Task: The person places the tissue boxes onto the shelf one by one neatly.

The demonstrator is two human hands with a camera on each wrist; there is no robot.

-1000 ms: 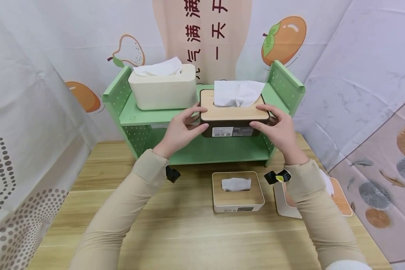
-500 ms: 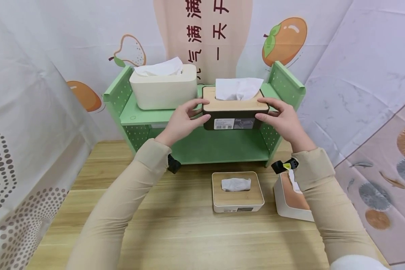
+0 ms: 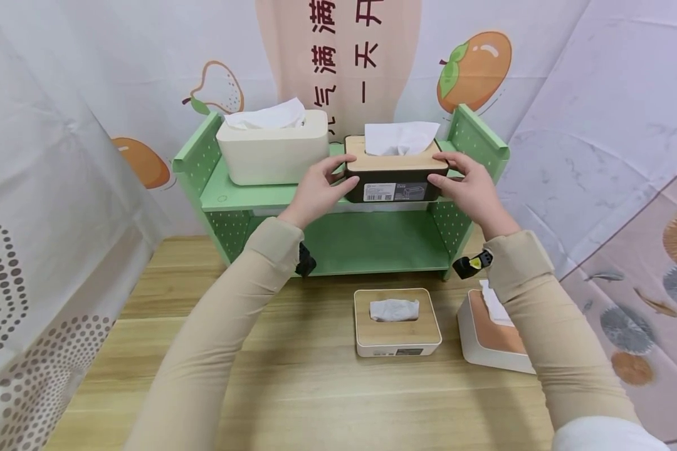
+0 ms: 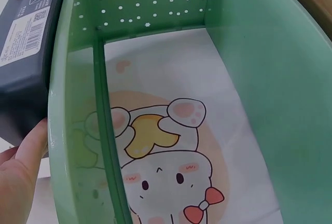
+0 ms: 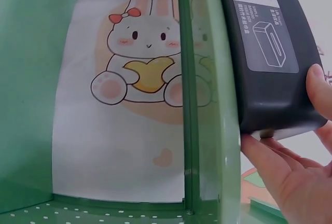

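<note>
Pinching the black wood-lidded tissue box point(image 3: 396, 164) at both ends, left hand point(image 3: 320, 191) and right hand point(image 3: 471, 191), by the green rack's top tier point(image 3: 241, 197), 3 o'clock from cream tissue box point(image 3: 273, 153). Probably light, stiff, slickish; grab ends, not flimsy tissue point(image 3: 400, 138).

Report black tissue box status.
Left hand, right hand gripping black tissue box. Held at front of upper shelf. Cream tissue box alongside, apart; nothing visibly blocking.

White fruit-print backdrop point(image 3: 367, 62), 2-tier green shelf point(image 3: 372, 244), wood-grain table point(image 3: 338, 401), marbled cloth point(image 3: 587, 94) at right, dotted cloth point(image 3: 2, 275) at left
</note>
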